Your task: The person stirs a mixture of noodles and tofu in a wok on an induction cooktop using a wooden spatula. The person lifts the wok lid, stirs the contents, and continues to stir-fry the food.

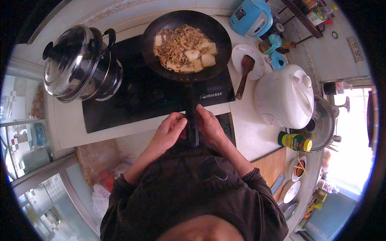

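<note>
A dark wok (pixel 152 57) stands on the black glass cooktop (pixel 132 102), its black handle (pixel 191 129) pointing toward my body. In it lie pale tofu slices (pixel 208 59) and a heap of brown shredded food (pixel 184 39) that I cannot name exactly. My left hand (pixel 170 129) is just left of the handle, fingers curled and thumb toward it. On the other side is my right hand (pixel 211 125), its thumb along the handle's edge. The undersides of both hands are hidden, so I cannot tell whether either grips the handle.
Left on the cooktop stands a lidded steel pot (pixel 78 66). To the right are a wooden spatula (pixel 245 72) on a plate (pixel 238 55), a white rice cooker (pixel 283 96), a blue kettle (pixel 248 18), a green bottle with yellow cap (pixel 294 141) and a large pan lid (pixel 324 120).
</note>
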{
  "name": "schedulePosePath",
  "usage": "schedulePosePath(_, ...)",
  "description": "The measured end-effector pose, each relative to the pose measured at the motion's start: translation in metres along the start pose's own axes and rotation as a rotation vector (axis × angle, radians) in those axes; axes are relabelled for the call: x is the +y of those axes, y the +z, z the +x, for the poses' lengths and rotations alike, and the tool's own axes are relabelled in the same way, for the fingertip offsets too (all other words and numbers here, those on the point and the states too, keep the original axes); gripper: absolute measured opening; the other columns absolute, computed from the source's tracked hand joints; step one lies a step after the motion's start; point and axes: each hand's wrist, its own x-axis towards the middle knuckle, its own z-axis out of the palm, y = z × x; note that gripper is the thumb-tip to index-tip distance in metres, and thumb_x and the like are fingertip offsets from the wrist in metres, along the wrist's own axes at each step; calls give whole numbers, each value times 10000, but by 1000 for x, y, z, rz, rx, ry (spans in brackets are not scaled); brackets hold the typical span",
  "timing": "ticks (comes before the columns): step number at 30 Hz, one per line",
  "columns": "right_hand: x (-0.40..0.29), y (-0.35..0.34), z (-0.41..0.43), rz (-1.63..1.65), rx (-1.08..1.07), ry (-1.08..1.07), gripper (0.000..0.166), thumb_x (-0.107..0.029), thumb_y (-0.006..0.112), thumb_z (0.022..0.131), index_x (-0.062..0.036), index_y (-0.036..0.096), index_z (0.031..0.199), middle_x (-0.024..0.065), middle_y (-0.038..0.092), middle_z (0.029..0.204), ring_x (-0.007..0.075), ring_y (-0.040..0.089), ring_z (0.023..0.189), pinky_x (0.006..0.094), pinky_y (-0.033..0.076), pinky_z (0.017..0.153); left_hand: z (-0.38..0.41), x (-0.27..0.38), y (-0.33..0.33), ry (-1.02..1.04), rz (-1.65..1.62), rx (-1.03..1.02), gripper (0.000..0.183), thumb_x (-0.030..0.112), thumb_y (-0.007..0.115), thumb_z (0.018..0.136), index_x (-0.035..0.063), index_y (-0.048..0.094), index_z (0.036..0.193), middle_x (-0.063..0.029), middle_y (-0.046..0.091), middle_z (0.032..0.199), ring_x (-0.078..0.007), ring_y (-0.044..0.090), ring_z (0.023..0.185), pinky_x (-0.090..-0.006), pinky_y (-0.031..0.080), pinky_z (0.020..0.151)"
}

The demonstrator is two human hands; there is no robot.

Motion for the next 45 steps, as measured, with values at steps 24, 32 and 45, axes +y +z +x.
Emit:
schedulePosePath(24,7,26,6,84,-69,-1,250,-202,502,851,22,593,918,112,610,866,192,597,795,297,488,757,21,-34,3,229,-23,-259,484,226,561,841,-33,400,1218,-97,492,1153,-180,458,1081,-296,366,936)
schedulePosePath(32,14,36,6,146,-52,-45,241,-204,517,845,16,601,895,89,618,847,175,594,773,284,485,725,19,-28,-6,224,34,-262,463,218,563,831,-27,421,1197,-99,501,1135,-170,480,1036,-292,374,906)
schedulePosePath(45,10,44,3,83,-41,-54,272,-232,490,857,17,589,907,84,608,833,166,574,752,273,471,707,17,-31,-10,176,-76,-271,436,197,543,833,-9,425,1199,-72,501,1131,-172,460,1060,-287,346,932)
